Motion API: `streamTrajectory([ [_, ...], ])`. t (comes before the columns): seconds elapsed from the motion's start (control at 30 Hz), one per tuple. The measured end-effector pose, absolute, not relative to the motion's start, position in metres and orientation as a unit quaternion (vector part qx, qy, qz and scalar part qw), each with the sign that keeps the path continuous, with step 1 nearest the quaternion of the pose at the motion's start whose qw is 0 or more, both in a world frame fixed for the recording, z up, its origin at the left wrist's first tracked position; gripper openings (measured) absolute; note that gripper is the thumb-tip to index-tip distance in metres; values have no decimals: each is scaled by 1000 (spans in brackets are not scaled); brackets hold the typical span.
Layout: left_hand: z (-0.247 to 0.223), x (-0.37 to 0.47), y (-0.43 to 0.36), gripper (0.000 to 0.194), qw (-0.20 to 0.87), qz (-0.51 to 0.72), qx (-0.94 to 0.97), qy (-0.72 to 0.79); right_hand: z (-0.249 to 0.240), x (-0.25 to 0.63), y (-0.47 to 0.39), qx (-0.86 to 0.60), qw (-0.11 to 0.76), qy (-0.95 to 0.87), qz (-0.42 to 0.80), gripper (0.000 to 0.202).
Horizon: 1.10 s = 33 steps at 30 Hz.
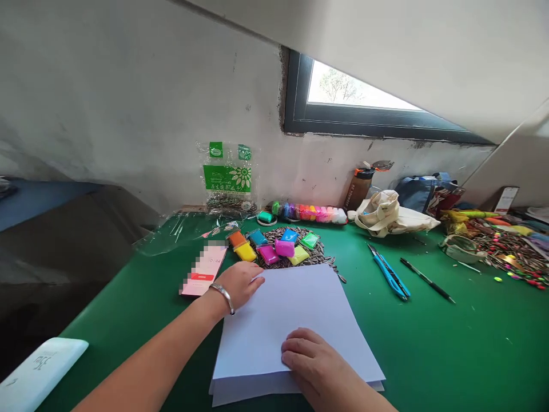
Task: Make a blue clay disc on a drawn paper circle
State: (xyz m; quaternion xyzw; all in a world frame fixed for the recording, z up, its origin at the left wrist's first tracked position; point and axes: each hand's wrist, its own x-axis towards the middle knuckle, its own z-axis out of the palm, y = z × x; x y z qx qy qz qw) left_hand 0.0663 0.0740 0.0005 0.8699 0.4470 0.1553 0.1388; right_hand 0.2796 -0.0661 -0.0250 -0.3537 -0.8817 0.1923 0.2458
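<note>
A stack of white paper (pixel 291 315) lies on the green table, its lower sheets showing at the near edge. My left hand (pixel 238 284), with a silver bracelet at the wrist, rests at the paper's upper left corner, fingers apart and nothing held. My right hand (pixel 311 357) lies at the near edge of the paper, its fingers bent and close together; whether it pinches the sheets is hidden. Behind the stack, colored clay packets, among them a yellow one (pixel 245 252) and a pink one (pixel 285 248), sit on striped seeds (pixel 317 254).
A phone (pixel 206 269) lies left of the paper, a white device (pixel 43 372) farther left. On the right are a blue cutter (pixel 391 273) and a pen (pixel 428 280). A seed bag (pixel 229 180), bottle (pixel 359 189) and cloth bag (pixel 386 214) stand along the back.
</note>
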Motion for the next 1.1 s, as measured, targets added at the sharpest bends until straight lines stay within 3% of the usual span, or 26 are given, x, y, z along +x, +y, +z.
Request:
streamTrajectory([
  [0.17,10,43,40,45,173,236,790,539,-30,282,-69,-361,330,-858,154,26],
  [0.3,3,31,21,45,336,410,587,612,-34,289,-76,-392,393,-826,99,36],
  [0.43,-5,34,13,49,485,558,378,557,-38,296,-86,-371,423,-821,97,50],
  [0.57,-10,38,16,62,581,486,331,563,-40,299,-92,-328,416,-825,198,47],
  [0.67,-12,34,23,73,634,392,381,547,-41,301,-91,-315,379,-826,273,32],
  [0.77,-11,31,25,83,641,384,424,511,-41,305,-89,-309,334,-847,274,18],
  [0.93,-4,32,13,36,622,311,535,480,-29,323,-86,-388,316,-836,223,23],
  [1.1,8,30,-2,24,543,278,609,507,-24,346,-86,-451,368,-778,237,16],
])
